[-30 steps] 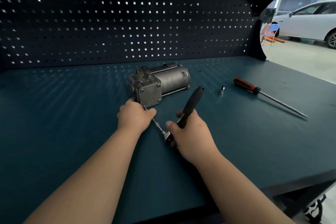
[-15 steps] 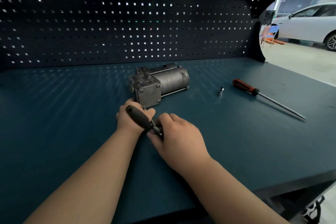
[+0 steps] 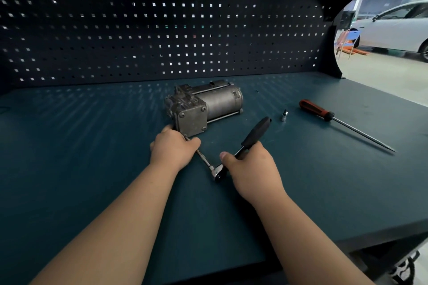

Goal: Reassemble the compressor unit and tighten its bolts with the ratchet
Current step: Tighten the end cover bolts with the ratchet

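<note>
Grey cast metal made up the compressor unit [image 3: 203,106], a squat block with a bolted square end plate and a cylindrical can behind it. It lay on its side near the middle of the dark teal workbench top [image 3: 92,157], with the plate facing the person. The left hand [image 3: 173,148] sat at the plate's lower near corner, back of the hand up, the forearm running in from the lower left. Its fingers were curled together, thumb to the right, closed round the far end of a slim steel extension bar [image 3: 205,159]. The hand hid the joint between bar and compressor, so I could not tell whether the bar sat on a bolt.

The bar ran back toward the person to the shiny head of a black-handled steel ratchet [image 3: 254,133]. The right hand [image 3: 251,169] gripped the ratchet just above the head, knuckles up. Its fingers were wrapped tight round the shank and lower handle, and the thumb stretched up along the left side. The rest of the handle stuck out beyond the hand, slanting away to the right. The right forearm came in from the lower right.

To the right of the compressor stood a small silver socket [image 3: 284,115]. Farther right lay a long screwdriver with a red and black handle [image 3: 324,114]. Both were apart from the hands. A black perforated pegboard [image 3: 162,30] backed the bench, and a white car [image 3: 393,28] showed past its right edge.
</note>
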`<move>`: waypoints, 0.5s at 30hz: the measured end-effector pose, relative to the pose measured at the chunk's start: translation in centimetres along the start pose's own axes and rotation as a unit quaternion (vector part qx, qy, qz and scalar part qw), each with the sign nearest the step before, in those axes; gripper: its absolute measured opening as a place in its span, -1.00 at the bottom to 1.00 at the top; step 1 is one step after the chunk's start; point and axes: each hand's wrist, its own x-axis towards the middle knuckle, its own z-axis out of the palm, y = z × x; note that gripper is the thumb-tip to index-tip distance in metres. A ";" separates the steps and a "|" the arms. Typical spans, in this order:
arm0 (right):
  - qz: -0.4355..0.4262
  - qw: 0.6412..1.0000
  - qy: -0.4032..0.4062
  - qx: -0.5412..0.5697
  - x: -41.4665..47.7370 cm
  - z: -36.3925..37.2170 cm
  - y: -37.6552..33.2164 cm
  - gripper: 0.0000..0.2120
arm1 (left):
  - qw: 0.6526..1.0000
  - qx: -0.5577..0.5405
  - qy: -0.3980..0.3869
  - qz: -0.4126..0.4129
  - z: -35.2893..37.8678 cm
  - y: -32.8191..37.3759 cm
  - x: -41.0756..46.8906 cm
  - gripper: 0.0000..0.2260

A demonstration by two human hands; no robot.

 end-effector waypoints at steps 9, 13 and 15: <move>-0.255 0.952 0.004 -0.171 -1.9 0.8 -1.2 -0.74 | 0.999 -0.026 0.005 -0.024 0.2 0.2 0.1 -0.62; -0.431 0.845 0.087 -0.304 -3.3 2.2 -1.7 -0.66 | 0.998 -0.060 0.007 -0.030 0.0 0.3 -0.2 -0.75; -0.434 0.839 0.107 -0.311 -3.4 2.3 -1.6 -0.63 | 0.998 -0.047 0.011 -0.028 0.2 0.4 -0.1 -0.76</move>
